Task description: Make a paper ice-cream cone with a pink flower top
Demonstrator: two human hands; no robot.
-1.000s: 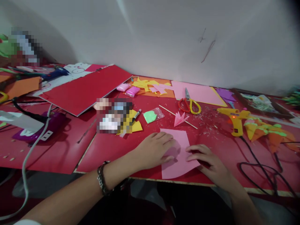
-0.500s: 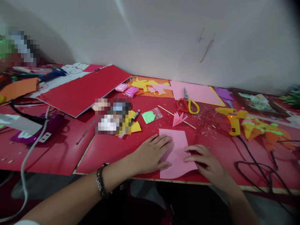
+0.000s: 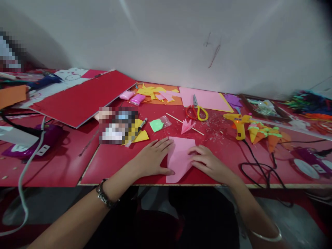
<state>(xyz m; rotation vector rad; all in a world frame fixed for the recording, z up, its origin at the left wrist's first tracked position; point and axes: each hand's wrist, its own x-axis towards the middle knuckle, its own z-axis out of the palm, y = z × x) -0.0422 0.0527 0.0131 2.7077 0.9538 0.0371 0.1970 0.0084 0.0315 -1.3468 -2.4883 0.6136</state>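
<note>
A sheet of pink paper (image 3: 178,157) lies near the front edge of the red table, its lower right corner curling up. My left hand (image 3: 153,159) rests flat along the paper's left side, fingers spread and thumb near the bottom. At the right edge, the bent fingers of my right hand (image 3: 207,162) hold the paper; part of the grip is hidden. Just beyond the sheet, a small folded pink paper flower (image 3: 187,126) lies across a thin wooden stick (image 3: 173,118).
Scissors (image 3: 196,111) with red and yellow handles lie behind the flower. To the right are a yellow glue gun (image 3: 240,124), its black cord, and orange paper cones (image 3: 272,140). A bag of green clay (image 3: 157,125) and a phone (image 3: 119,126) lie left; a red board (image 3: 85,97) lies farther back.
The camera view has shifted to the right, so things on the table appear farther left. My right hand has drawn the paper's right edge inward, and its lower corner curls more.
</note>
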